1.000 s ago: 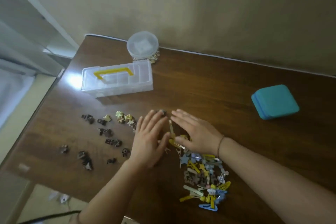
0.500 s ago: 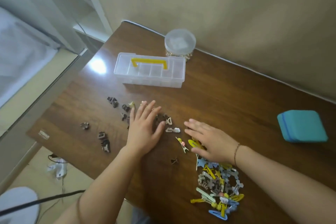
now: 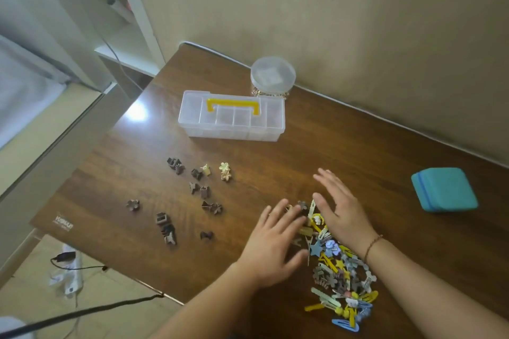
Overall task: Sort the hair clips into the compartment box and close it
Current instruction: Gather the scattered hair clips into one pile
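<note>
A clear compartment box [image 3: 232,116] with a yellow handle stands shut at the back of the brown table [image 3: 316,151]. A mixed pile of coloured hair clips [image 3: 340,282] lies near the front right. Small dark brown claw clips [image 3: 198,191] and a few cream flower clips [image 3: 224,171] are spread out on the left. My left hand [image 3: 275,242] lies flat, fingers apart, at the pile's left edge. My right hand [image 3: 340,208] hovers flat over the pile's top, fingers spread. Neither hand grips anything.
A round clear jar [image 3: 272,77] with a lid stands behind the box by the wall. A teal square case [image 3: 443,190] sits at the right. The table's left edge drops to the floor, where a power strip [image 3: 67,270] and cables lie.
My left hand has moved right, from the brown clips to the pile's edge. My right hand has lifted slightly above the pile. The view has shifted left.
</note>
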{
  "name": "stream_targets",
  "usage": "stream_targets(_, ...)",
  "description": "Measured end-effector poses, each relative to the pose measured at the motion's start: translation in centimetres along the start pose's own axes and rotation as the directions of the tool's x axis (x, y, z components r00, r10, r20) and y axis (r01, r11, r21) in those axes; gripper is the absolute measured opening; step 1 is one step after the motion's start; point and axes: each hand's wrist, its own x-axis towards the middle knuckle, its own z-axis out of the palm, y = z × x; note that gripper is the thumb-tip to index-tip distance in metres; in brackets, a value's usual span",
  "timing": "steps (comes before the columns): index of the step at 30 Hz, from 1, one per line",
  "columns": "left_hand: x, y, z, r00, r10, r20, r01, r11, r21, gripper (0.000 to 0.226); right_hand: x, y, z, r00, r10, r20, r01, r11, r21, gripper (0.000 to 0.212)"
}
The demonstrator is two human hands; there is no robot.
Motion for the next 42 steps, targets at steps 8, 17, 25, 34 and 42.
stream_targets(8,-0.8,-5.0,-4.3,0.947,-0.151,-0.283,0.146,0.989,-0.038,0.055,1.8,-5.0,2.8,0.993,-0.096,0.069,0.098,0.995,-0.027,0.057)
stream_targets(17,-4.6,-18.3,-11.5,0.771,-0.504,-0.390,0.526,0.849,-0.058,0.076,5.5,-12.7,7.9,0.941,-0.139,0.309,0.213,0.951,-0.222,0.064)
stream_targets(25,-3.4,-16.9,-9.6,0.922,-0.339,-0.185,0.343,0.939,-0.012,0.076,7.4,-14.2,9.7,0.965,-0.120,0.231,0.159,0.974,-0.161,0.071)
stream_targets(34,-1.1,-11.6,-7.2,0.983,-0.174,-0.055,0.173,0.985,-0.021,0.075,4.6,-11.6,7.2,0.994,-0.084,0.065,0.073,0.986,0.152,0.075)
stream_targets(42,-0.4,-6.2,-4.5,0.996,-0.060,0.067,0.063,0.997,-0.054,0.076,2.5,-8.9,6.9,0.998,-0.061,0.010,0.058,0.974,0.220,0.073)
